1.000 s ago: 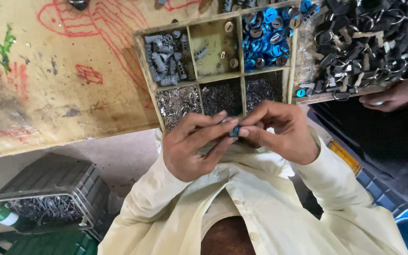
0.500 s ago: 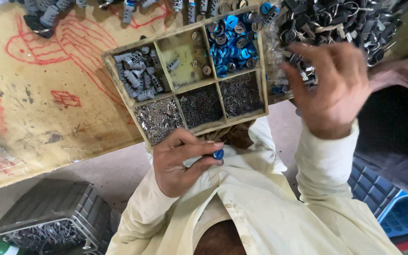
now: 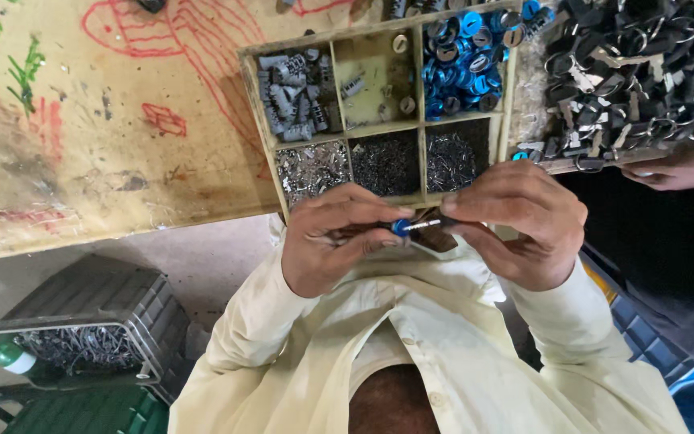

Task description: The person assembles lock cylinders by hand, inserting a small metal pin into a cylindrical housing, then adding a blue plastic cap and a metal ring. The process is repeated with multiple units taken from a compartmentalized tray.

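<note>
My left hand [image 3: 335, 241] pinches a small part with a blue cap [image 3: 400, 227] just below the front edge of a wooden compartment tray [image 3: 263, 104]. My right hand [image 3: 520, 229] holds a dark piece with a thin metal blade [image 3: 427, 227] whose tip meets the blue cap. Both hands are close together above my pale yellow shirt [image 3: 411, 345]. The tray's sections hold grey plastic parts [image 3: 291, 96], blue caps [image 3: 463, 52] and several small metal pins [image 3: 383, 161].
A heap of black key bodies with metal rings [image 3: 636, 72] lies to the right of the tray, and another person's hand [image 3: 684, 165] rests at its edge. The worktop [image 3: 82, 137] carries paint marks. A grey crate of metal bits [image 3: 82, 345] stands on the floor at lower left.
My right hand had reached up to the black heap, then came back down with a dark piece to meet the left hand. The left hand kept hold of the blue-capped part.
</note>
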